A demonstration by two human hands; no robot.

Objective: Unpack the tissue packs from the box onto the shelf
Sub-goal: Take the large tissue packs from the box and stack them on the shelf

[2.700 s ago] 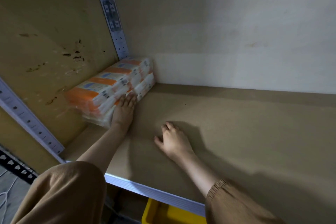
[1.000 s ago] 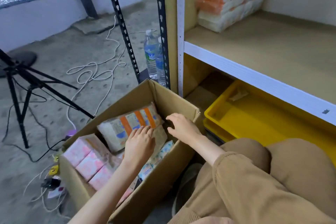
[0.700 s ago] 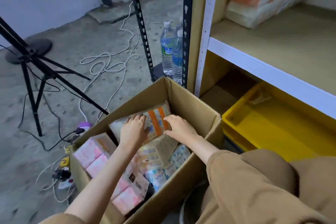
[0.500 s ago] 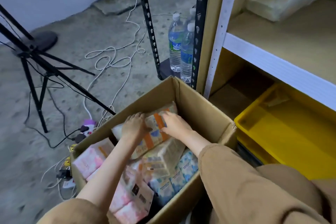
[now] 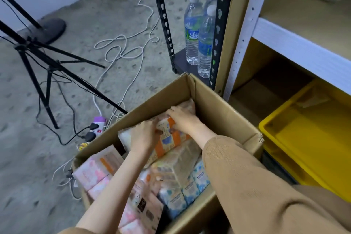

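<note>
In box (image 5: pixel 218 104): 2 hands grip orange-striped pack (image 5: pixel 171 138).

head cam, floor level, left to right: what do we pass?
tripod → white cable → power strip → black upright → water bottles → white shelf post → yellow tray

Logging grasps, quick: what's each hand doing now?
Left hand: closed on the orange-striped tissue pack.
Right hand: closed on the same pack.
</note>
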